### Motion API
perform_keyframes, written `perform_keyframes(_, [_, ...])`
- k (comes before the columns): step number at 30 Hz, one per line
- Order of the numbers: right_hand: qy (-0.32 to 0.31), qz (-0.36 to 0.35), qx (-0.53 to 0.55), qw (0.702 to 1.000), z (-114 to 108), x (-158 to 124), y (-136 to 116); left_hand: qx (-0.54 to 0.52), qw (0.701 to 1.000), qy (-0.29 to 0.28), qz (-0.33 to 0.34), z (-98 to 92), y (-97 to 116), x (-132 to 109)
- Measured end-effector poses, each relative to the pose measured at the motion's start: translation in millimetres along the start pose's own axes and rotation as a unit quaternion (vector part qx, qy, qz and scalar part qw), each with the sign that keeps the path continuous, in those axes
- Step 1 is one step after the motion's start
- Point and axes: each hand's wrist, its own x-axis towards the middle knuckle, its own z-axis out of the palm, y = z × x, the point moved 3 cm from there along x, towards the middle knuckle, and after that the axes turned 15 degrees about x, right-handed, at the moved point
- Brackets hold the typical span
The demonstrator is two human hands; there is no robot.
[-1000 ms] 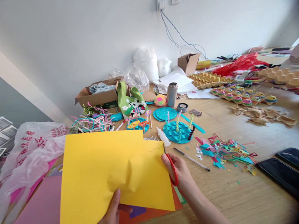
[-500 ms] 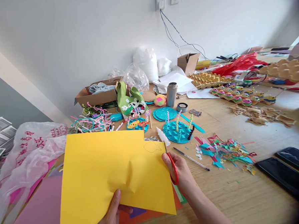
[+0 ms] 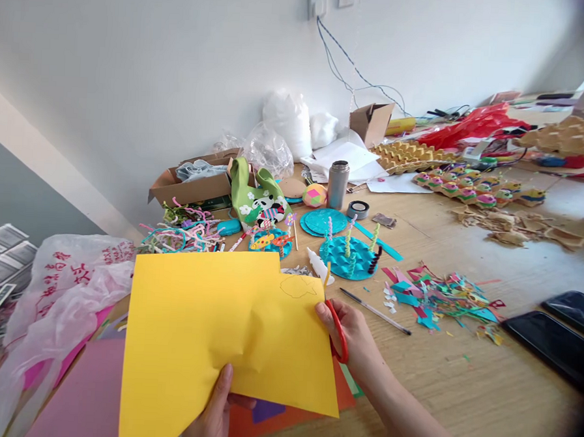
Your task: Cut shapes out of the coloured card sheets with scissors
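A large yellow sheet of paper [image 3: 188, 324] is held up in front of me, creased near its middle. My left hand [image 3: 216, 410] grips its lower edge, thumb in front and fingers behind. A fish-like pencil outline [image 3: 298, 286] shows near the sheet's upper right corner. My right hand [image 3: 349, 335] is closed on red-handled scissors [image 3: 339, 332] at the right edge of the sheet. Their blades are mostly hidden, and a narrow yellow strip [image 3: 327, 274] stands up beside them. Beneath the sheet, orange paper [image 3: 256, 432] and purple paper [image 3: 266, 411] peek out.
Paper scraps [image 3: 439, 295], a pen [image 3: 375, 311] and two dark phones [image 3: 544, 349] lie to the right. Behind the sheet are a blue disc with pipe cleaners [image 3: 349, 257], a glue bottle [image 3: 319, 265] and a metal flask [image 3: 337, 185]. A plastic bag [image 3: 57, 304] lies left.
A narrow yellow strip now sticks up at the scissors, where a dark blade showed before. The sheet's right edge has shifted slightly left. Both hands keep their hold.
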Motion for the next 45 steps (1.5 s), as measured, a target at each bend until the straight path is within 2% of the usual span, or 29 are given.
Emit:
perform_keyframes(7, [-0.034, -0.039, -0.064, 0.997, 6, -6, -7, -0.093, 0.995, 0.036, -0.015, 4.6, 21, -1])
perform_keyframes(11, [-0.088, -0.065, -0.050, 0.993, 13, -12, -10, -0.137, 0.990, 0.033, -0.018, 4.1, 24, 4])
perform_keyframes(14, [-0.116, -0.059, -0.052, 0.990, 17, -16, -7, -0.153, 0.987, 0.039, -0.018, 2.5, 23, 7])
perform_keyframes(19, [-0.107, -0.057, -0.059, 0.991, 18, -15, 2, -0.177, 0.984, 0.031, -0.018, 2.1, 24, 7])
perform_keyframes(26, [-0.102, -0.118, -0.097, 0.983, 14, -13, -3, -0.173, 0.985, 0.026, -0.004, 2.4, 21, 6])
perform_keyframes(32, [-0.134, -0.093, -0.129, 0.978, 17, -19, -5, -0.173, 0.984, 0.030, 0.014, -2.2, 25, 11])
perform_keyframes(38, [-0.165, -0.042, -0.200, 0.965, 22, -25, 3, -0.217, 0.975, 0.042, 0.020, -8.9, 31, 17])
perform_keyframes(45, [-0.208, -0.053, -0.242, 0.946, 27, -29, 22, -0.246, 0.967, 0.063, 0.022, -10.5, 32, 16])
